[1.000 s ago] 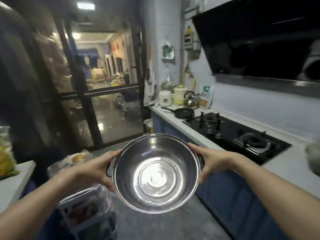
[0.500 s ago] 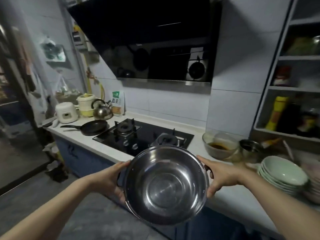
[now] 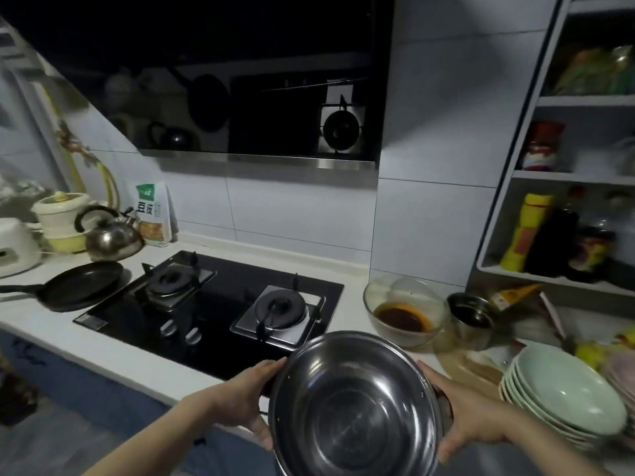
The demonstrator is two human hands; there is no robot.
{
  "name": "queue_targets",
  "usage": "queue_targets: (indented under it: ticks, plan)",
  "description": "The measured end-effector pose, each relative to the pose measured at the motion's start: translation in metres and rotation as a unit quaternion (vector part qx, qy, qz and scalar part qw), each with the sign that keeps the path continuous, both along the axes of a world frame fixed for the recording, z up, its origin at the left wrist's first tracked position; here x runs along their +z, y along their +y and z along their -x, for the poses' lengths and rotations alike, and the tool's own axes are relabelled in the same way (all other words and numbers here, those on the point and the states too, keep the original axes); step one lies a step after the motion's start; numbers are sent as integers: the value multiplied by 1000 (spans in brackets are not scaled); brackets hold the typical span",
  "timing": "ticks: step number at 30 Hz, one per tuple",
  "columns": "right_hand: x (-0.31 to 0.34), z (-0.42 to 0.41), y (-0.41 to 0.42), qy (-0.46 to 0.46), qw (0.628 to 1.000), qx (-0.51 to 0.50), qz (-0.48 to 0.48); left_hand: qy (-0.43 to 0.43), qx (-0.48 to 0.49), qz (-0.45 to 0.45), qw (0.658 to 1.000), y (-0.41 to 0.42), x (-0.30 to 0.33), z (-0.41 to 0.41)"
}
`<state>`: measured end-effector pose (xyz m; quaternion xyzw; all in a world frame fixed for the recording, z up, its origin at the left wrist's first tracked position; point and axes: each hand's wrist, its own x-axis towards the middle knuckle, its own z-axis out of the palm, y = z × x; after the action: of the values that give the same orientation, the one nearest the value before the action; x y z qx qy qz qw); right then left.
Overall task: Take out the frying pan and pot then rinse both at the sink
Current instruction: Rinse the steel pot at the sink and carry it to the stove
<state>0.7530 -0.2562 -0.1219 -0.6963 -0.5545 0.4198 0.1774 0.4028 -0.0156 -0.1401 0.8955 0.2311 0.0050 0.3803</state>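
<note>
A shiny steel pot (image 3: 355, 407) is held in front of me at the counter's front edge, its empty inside facing the camera. My left hand (image 3: 249, 400) grips its left side and my right hand (image 3: 464, 417) grips its right side, fingers curled round the rim and handles. A black frying pan (image 3: 79, 285) lies on the white counter at the far left, beside the gas hob, handle pointing left. No sink is in view.
A black two-burner hob (image 3: 213, 304) fills the counter's middle under a dark range hood. A kettle (image 3: 111, 235) and cookers stand at the back left. A glass bowl of brown sauce (image 3: 405, 312), a steel cup (image 3: 472, 319) and stacked green plates (image 3: 563, 403) crowd the right, below shelves with bottles.
The view has swung right from the doorway to the hob and shelves. The pot, still held in both hands, has shifted towards the lower right of the view.
</note>
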Motion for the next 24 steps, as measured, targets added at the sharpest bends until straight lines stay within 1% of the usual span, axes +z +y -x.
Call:
queue_targets:
  ticks: [2,6,10,13,16,21,24]
  plan:
    - [-17,-12,8,23,1000,-17,8,8,-20,-17,1000,21,-14,-19]
    - [-48,-30,26,25,999,-26,-12,28,-54,-33,998,57,-47,-50]
    - [-70,-40,34,10,999,-45,-11,13,-93,-10,996,74,-61,-70]
    - [-76,-42,37,22,997,-67,7,22,-94,6,995,82,-70,-78]
    - [-77,-40,39,40,997,-72,13,31,-94,0,995,88,-79,-80]
    - [-75,-40,45,55,996,-69,8,5,-91,-17,996,93,-84,-81]
    - [-75,-40,47,65,995,-70,16,9,-78,-27,997,95,-86,-81]
